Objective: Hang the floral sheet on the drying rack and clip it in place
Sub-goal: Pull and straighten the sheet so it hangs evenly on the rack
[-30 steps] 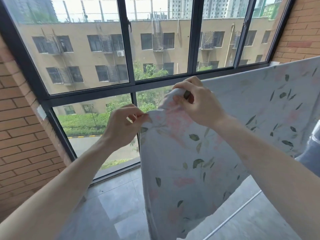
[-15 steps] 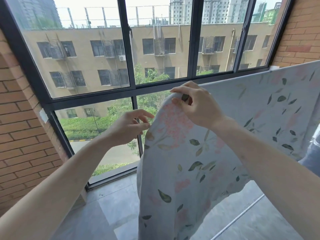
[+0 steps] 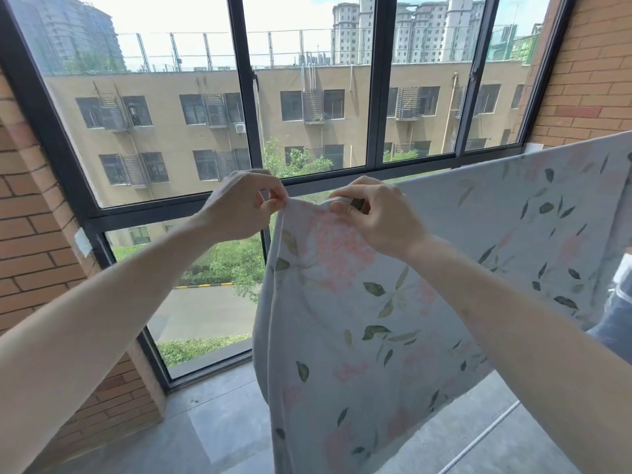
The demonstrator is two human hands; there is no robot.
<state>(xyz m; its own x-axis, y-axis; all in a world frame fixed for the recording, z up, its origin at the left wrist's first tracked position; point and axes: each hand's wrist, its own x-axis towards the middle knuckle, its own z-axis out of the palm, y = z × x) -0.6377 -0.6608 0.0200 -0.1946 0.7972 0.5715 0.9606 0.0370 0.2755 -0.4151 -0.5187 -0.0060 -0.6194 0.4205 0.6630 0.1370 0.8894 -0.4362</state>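
Observation:
The floral sheet (image 3: 359, 319), pale grey with pink blooms and green leaves, hangs from a hidden rail and stretches to the right edge of view. My left hand (image 3: 239, 206) pinches the sheet's top left corner between thumb and fingertips. Just to its right, my right hand (image 3: 376, 217) grips the top edge of the sheet, and a small dark object, perhaps a clip (image 3: 357, 204), shows between its fingers. The rack's top rail is covered by the cloth.
A dark-framed window (image 3: 246, 131) fills the wall ahead, with brick walls on the left (image 3: 30, 234) and right (image 3: 588, 80). A thin white bar (image 3: 485, 436) runs low at the bottom right above the grey tiled floor (image 3: 219, 432). Blue cloth (image 3: 615, 319) shows at the right edge.
My left hand had let go of the sheet and hung open half a second ago; it now pinches the top corner again. The view has tilted up slightly. My right hand stayed on the top edge.

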